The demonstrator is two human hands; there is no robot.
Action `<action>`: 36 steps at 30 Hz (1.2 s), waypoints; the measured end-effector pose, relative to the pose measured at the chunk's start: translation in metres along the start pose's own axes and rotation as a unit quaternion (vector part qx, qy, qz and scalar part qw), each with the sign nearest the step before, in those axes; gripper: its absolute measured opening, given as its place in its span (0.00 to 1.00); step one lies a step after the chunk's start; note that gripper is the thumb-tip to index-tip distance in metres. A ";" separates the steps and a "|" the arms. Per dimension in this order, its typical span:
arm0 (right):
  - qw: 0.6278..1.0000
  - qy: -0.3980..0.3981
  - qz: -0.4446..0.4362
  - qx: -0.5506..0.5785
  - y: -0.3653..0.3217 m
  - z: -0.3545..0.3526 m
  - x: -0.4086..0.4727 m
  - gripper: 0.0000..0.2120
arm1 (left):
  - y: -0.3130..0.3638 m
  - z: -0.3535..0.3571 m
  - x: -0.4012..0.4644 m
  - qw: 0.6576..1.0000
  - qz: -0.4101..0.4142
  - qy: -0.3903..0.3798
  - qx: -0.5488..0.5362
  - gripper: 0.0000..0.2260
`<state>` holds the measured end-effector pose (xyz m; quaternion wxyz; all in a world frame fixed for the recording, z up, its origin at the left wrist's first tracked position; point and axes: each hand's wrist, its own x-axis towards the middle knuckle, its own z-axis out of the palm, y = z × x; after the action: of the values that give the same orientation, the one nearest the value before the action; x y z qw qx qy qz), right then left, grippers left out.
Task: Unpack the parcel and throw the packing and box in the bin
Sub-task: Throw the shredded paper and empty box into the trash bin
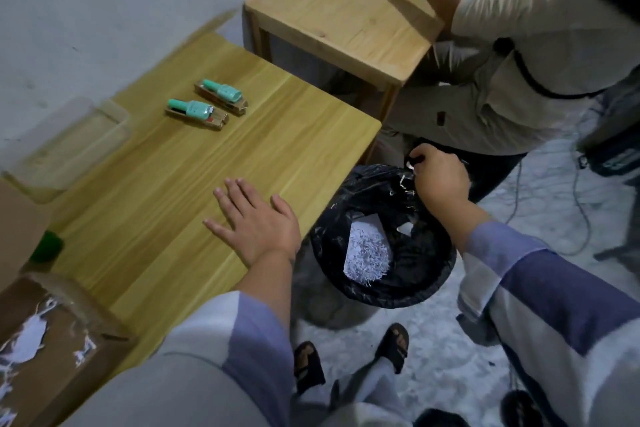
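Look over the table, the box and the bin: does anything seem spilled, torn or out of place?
Yes. The cardboard box at the table's near left corner has white paper shreds stuck over its top, looking torn and messy. More shredded paper lies in the black-lined bin. The two teal bottles lie on their sides.

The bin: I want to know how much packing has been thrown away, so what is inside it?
Inside the bin, on its black liner, lies a heap of white shredded paper with a few loose scraps. The right hand pinches the liner's far edge. Anything under the heap is hidden.
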<state>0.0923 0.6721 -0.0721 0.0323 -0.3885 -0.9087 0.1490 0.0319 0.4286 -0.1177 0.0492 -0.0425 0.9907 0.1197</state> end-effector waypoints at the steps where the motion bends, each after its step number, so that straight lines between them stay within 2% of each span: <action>1: 1.000 0.007 0.015 0.017 0.005 0.000 -0.001 0.14 | 0.000 0.000 0.000 1.000 0.000 0.001 0.001 0.30; 3: 0.997 0.005 0.036 0.069 0.012 0.003 -0.002 0.12 | -0.001 0.001 0.000 1.000 0.001 0.004 0.001 0.30; 6: 0.991 -0.026 0.062 0.117 0.025 0.010 -0.003 0.12 | -0.001 0.003 0.001 1.000 0.000 0.011 -0.001 0.30; 10: 0.986 -0.079 0.080 0.126 0.039 0.019 -0.003 0.11 | 0.000 0.004 0.001 1.000 0.002 0.011 0.006 0.30; 15: 0.987 -0.092 0.074 0.113 0.035 0.018 -0.007 0.08 | -0.001 0.003 0.001 1.000 0.005 0.003 0.011 0.30; 22: 0.988 -0.126 0.015 0.094 0.000 0.006 -0.012 0.07 | -0.003 -0.002 0.001 0.999 0.002 -0.030 0.009 0.30; 28: 0.984 -0.147 -0.076 0.071 -0.052 -0.014 -0.013 0.07 | -0.004 -0.037 0.013 0.989 -0.009 -0.144 -0.015 0.29; 31: 0.971 -0.175 -0.152 0.050 -0.091 -0.022 -0.014 0.09 | -0.011 -0.069 0.023 0.973 -0.016 -0.209 -0.097 0.24; 33: 0.958 -0.196 -0.205 0.045 -0.122 -0.026 -0.017 0.10 | -0.022 -0.094 0.022 0.963 -0.044 -0.209 -0.167 0.21; 36: 0.932 -0.227 -0.281 0.034 -0.171 -0.031 -0.033 0.11 | -0.047 -0.124 0.012 0.963 -0.083 -0.143 -0.212 0.18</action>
<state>0.0010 0.5442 0.0097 -0.1207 -0.0714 -0.9584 0.2486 0.0135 0.3520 -0.0105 0.1900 -0.1168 0.9182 0.3274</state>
